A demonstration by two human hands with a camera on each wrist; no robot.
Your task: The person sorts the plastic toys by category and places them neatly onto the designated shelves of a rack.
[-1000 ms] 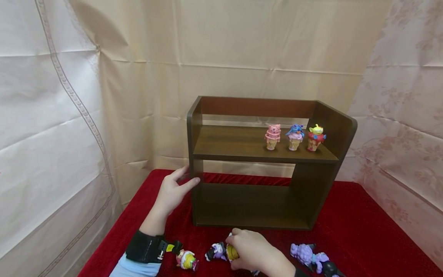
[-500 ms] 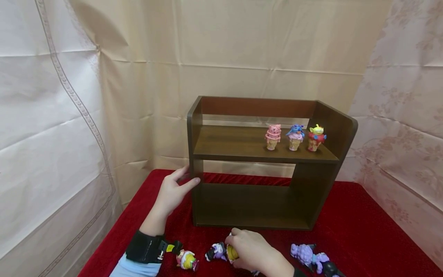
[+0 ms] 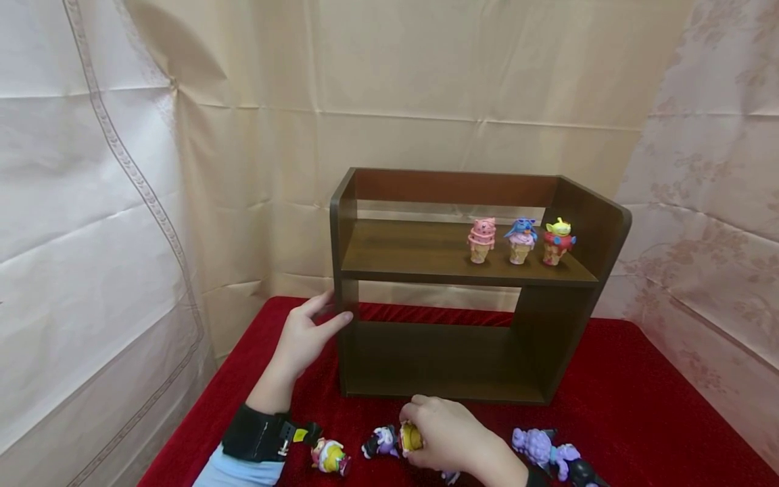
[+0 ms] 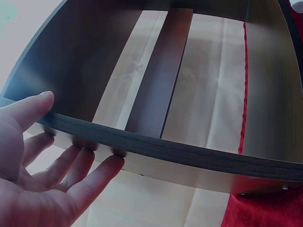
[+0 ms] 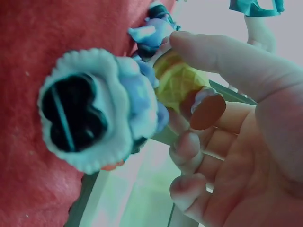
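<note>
Front: yellow-bodied, pink-headed plastic figurine (image 3: 330, 457) is lying L, lumpy purple plastic figurine (image 3: 535, 444) R, both on red velvet cloth (image 3: 615, 379).
R hand (image 3: 453, 436): curling btwn 'em, pinching yellow waffle-cone plastic figurine (image 3: 412, 437); cloth contact unclear.
Just L of that: black, white & purple plastic figurine (image 3: 382, 442) is lying.
L hand (image 3: 307, 335): spreading, fingers nearly straight, touching side of dark-brown wooden two-tier shelf (image 3: 408, 250), thumb reaching over edge.
Upper tier: pink cone figurine (image 3: 481, 237), blue-and-lilac cone figurine (image 3: 521, 242), red-and-green cone figurine (image 3: 557, 245) are standing upright twd R.
Backdrop: beige curtain (image 3: 414, 74) is hanging.
</note>
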